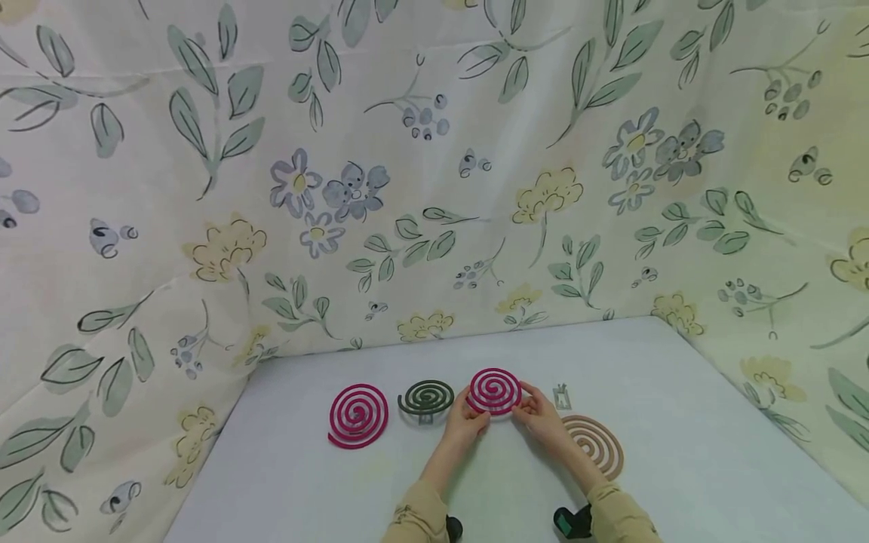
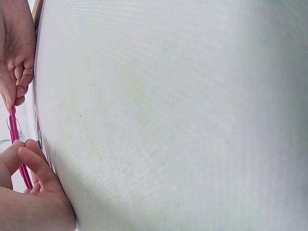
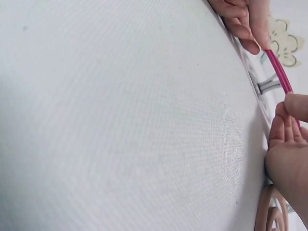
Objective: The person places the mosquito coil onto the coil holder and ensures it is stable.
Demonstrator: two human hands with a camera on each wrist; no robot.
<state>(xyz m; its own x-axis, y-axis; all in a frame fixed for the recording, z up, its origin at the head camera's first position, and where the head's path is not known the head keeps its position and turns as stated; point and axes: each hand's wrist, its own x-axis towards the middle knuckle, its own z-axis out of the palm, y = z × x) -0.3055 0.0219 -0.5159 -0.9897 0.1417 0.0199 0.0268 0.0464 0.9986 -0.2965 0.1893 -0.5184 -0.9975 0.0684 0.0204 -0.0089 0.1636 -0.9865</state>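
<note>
Pink coil [image 1: 494, 390] pinched btwn L hand [image 1: 467, 424] & R hand [image 1: 541, 417]

Coil is raised off the worktop [image 1: 305, 483], toward the far edge, a bit R of its middle. L hand pinches the L side of the rim, R hand the R side, thumbs & fingers both sides; wrist views show it edge-on. R wrist view has a small grey stand [image 3: 269, 85] btwn worktop & coil; can't tell if they touch.

L of the hands, nr each other: dark-green coil [image 1: 427, 395] up on a metal support [image 1: 425, 419], then a second pink coil [image 1: 357, 414], closest of the lot to the worktop's far-L corner. Can't tell what's under that one.

R side: bare metal holder [image 1: 561, 397] just beyond R hand, toward the far-R corner. Tan coil [image 1: 587, 449] nearer the front, partly hidden by R forearm.

Beige sleeves [image 1: 422, 514], dark wrist gear [image 1: 573, 522]. Floral cloth [image 1: 434, 188] hangs behind the far edge.
</note>
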